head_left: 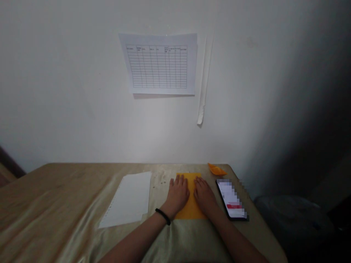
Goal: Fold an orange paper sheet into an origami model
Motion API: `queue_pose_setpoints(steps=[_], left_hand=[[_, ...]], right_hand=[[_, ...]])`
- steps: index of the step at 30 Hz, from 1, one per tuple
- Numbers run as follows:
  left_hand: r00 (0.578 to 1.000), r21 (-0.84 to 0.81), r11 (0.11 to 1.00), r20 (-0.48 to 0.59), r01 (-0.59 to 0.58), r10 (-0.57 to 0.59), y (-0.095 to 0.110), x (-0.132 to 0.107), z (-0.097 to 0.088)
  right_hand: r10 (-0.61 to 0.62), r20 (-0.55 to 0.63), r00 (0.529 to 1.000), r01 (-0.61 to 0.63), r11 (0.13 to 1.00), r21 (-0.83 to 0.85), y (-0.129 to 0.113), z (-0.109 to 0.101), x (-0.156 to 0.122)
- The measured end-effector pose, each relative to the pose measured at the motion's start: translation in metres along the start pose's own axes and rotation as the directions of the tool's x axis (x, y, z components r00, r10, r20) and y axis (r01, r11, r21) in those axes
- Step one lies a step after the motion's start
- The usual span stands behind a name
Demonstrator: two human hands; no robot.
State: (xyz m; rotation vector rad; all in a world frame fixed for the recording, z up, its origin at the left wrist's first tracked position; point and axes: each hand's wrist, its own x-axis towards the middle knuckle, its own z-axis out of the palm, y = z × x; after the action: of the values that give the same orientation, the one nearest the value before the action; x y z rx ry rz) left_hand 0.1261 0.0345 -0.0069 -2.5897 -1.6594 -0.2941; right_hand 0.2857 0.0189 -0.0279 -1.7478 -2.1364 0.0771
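Note:
A sheet of yellow-orange paper (191, 211) lies flat on the cloth-covered table. My left hand (178, 193) rests palm down along the sheet's left side, its fingers pointing toward the wall. On the right side of the same sheet lies my right hand (204, 193), also palm down with fingers stretched out. A strip of the paper shows between the two hands. Beyond my right hand sits a small folded orange paper piece (216, 169), boat-like in shape. A black band circles my left wrist.
Loose white sheets with punched holes (127, 201) lie left of my hands. A phone (231, 199) with a lit screen is near the right edge of the tablecloth (68, 204). A printed table sheet (161, 65) hangs on the wall, beside a white strip (204, 87).

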Motion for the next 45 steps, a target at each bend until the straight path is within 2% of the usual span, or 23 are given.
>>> queue_pose_setpoints(steps=[4, 9, 13, 17, 21, 23, 29, 32, 36, 40, 45], left_hand=[[1.0, -0.037, 0.999, -0.002, -0.03, 0.03, -0.002, 0.009, 0.014], [0.999, -0.05, 0.998, -0.024, -0.045, 0.044, -0.016, 0.006, 0.028], [0.999, -0.048, 0.999, -0.037, -0.007, 0.005, -0.021, 0.002, 0.029], [0.999, -0.065, 0.998, -0.036, -0.012, 0.01, -0.024, -0.002, 0.021], [1.0, -0.089, 0.996, -0.018, -0.025, 0.024, -0.031, -0.009, 0.012], [0.998, -0.1, 0.994, -0.046, -0.052, 0.048, -0.037, -0.013, 0.01], [0.982, -0.146, 0.981, -0.158, -0.13, 0.107, -0.048, -0.022, 0.006], [0.971, -0.203, 0.961, -0.185, -0.186, 0.149, -0.048, -0.023, 0.005], [0.951, -0.342, 0.893, -0.202, -0.291, 0.233, -0.052, -0.021, 0.006], [0.953, -0.438, 0.846, -0.137, -0.302, 0.269, -0.06, -0.021, 0.0], [0.915, -0.429, 0.855, 0.135, -0.293, 0.381, -0.06, -0.026, -0.017]], right_hand=[[-0.024, 0.071, 0.997, 0.022, 0.999, 0.026, -0.001, 0.001, 0.004], [0.042, 0.11, 0.993, -0.044, 0.999, 0.013, 0.001, -0.001, 0.003], [0.139, 0.084, 0.987, -0.138, 0.99, -0.016, 0.008, -0.001, 0.001], [0.159, 0.091, 0.983, -0.157, 0.987, -0.022, 0.014, 0.001, 0.0], [0.142, 0.104, 0.984, -0.138, 0.99, -0.038, 0.014, 0.0, 0.0], [0.121, 0.089, 0.989, -0.118, 0.992, -0.042, 0.013, -0.002, -0.001], [-0.054, 0.044, 0.998, 0.056, 0.997, -0.044, 0.009, -0.012, -0.004], [-0.079, 0.075, 0.994, 0.077, 0.997, 0.017, 0.009, -0.015, -0.006], [-0.067, 0.084, 0.994, 0.054, 0.988, 0.146, 0.015, -0.016, -0.004], [-0.044, 0.055, 0.998, 0.026, 0.953, 0.301, 0.023, -0.018, -0.004], [-0.09, 0.084, 0.992, 0.05, 0.919, 0.392, 0.031, -0.02, -0.005]])
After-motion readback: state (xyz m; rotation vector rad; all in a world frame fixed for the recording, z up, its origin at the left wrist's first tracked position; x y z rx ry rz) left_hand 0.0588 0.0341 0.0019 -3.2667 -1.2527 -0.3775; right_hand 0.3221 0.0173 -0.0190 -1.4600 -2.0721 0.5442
